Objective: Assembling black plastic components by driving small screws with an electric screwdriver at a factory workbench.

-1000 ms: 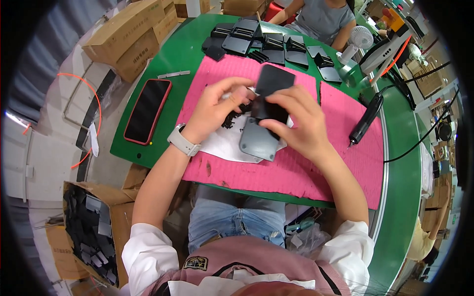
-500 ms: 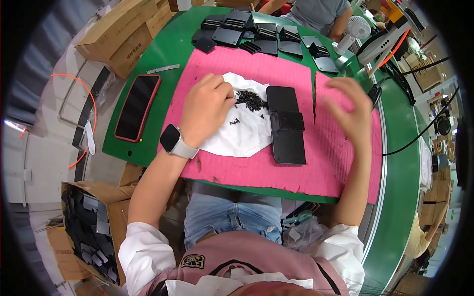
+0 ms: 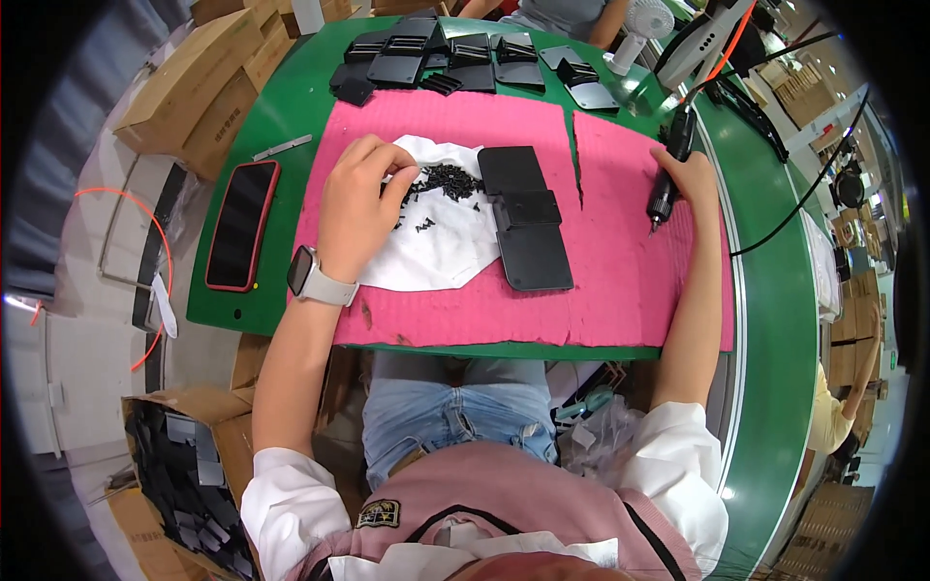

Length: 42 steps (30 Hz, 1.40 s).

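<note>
My right hand (image 3: 693, 176) grips a black electric screwdriver (image 3: 663, 198), its tip pointing down over the right side of the pink mat (image 3: 620, 300). At the left edge of a white cloth (image 3: 436, 257), my left hand (image 3: 360, 198) has thumb and fingers pinched together; what lies between them, if anything, is too small to make out. Beside those fingers, a pile of small black screws (image 3: 450, 181) rests on the cloth, with a few loose ones nearer me. Right of the pile lies a flat black hinged plate (image 3: 536, 254), partly on the cloth.
Several black plate assemblies (image 3: 397, 66) stand along the far edge of the green table (image 3: 775, 290). A red-cased phone (image 3: 241, 228) and a metal tool (image 3: 283, 147) lie left. A white fan (image 3: 643, 29) and another person (image 3: 557, 15) are beyond. An open carton (image 3: 194, 474) holds black parts.
My right hand, open and empty before, has closed around the electric screwdriver. My left hand stays pinched beside the screws. The whole view has shifted, moving the table leftward and up in the picture.
</note>
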{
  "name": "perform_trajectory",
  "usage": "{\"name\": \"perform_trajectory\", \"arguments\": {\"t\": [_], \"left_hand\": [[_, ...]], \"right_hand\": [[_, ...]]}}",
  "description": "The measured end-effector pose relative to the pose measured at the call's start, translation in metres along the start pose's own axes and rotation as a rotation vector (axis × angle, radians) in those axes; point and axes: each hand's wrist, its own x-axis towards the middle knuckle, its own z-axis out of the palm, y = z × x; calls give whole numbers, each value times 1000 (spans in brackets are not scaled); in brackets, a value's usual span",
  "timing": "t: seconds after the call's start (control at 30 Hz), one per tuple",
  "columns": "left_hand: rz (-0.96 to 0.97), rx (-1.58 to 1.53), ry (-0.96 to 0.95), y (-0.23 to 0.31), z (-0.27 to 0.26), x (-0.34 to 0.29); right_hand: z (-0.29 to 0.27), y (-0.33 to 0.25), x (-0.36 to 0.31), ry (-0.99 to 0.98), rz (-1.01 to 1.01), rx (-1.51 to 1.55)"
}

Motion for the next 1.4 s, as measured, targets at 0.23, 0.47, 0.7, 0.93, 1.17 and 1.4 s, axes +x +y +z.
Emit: {"name": "perform_trajectory", "arguments": {"t": [0.23, 0.47, 0.7, 0.93, 1.17, 1.4], "left_hand": [[-62, -10, -1, -1, -1, -2], [-86, -30, -23, -8, 3, -2], [-376, -750, -65, 2, 5, 7], [-599, -1582, -228, 45, 30, 17], [-615, -1646, -242, 55, 39, 11], [-654, -1600, -298, 57, 43, 7]], "right_hand": [[20, -4, 3, 138, -186, 531], [-12, -81, -58, -137, -344, 1198], [-39, -135, -91, -476, -724, 1512], [-61, -166, -115, -654, -1444, 1768], [-55, -156, -117, -708, -1532, 1663], [-41, -157, -117, -706, -1398, 1701]]}}
